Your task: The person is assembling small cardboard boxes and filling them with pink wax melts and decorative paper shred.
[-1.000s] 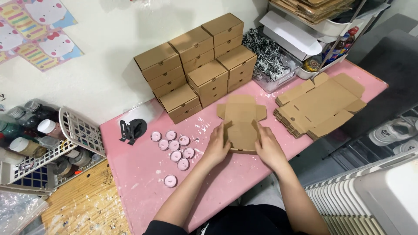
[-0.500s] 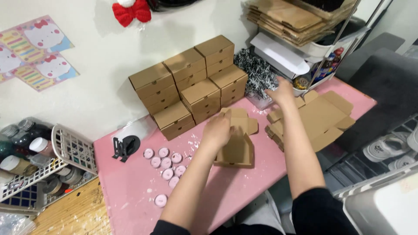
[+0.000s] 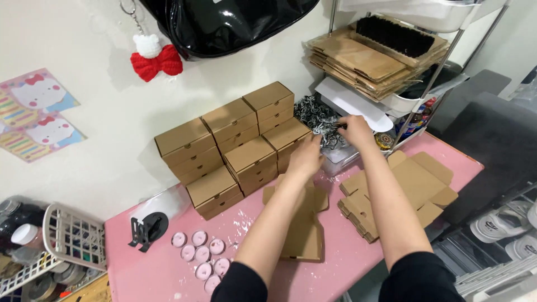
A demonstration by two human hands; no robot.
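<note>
Hands have left the half-folded cardboard box [image 3: 305,223] lying near on the pink tabletop [image 3: 168,274] and reached far into the shredded paper filler [image 3: 319,120], right hand [image 3: 355,130] apparently pinching strands, left hand [image 3: 306,156] grip unclear.

Both hands reach into the clear tub of black-and-white shredded paper [image 3: 321,120], hemmed in on 3 sides. The stack of closed kraft boxes [image 3: 240,145] walls off its left, the wire rack [image 3: 442,61] with flat cardboard blanks [image 3: 363,59] overhangs from above and right, and the hanging black bag [image 3: 224,19] crowds the space overhead. Toward the person, the half-folded box [image 3: 305,229] and the pile of flat blanks [image 3: 408,193] cover the pink table [image 3: 140,268], leaving a narrow strip between them. The pink tealight candles [image 3: 201,257] and tape dispenser [image 3: 146,229] occupy the left end.
</note>
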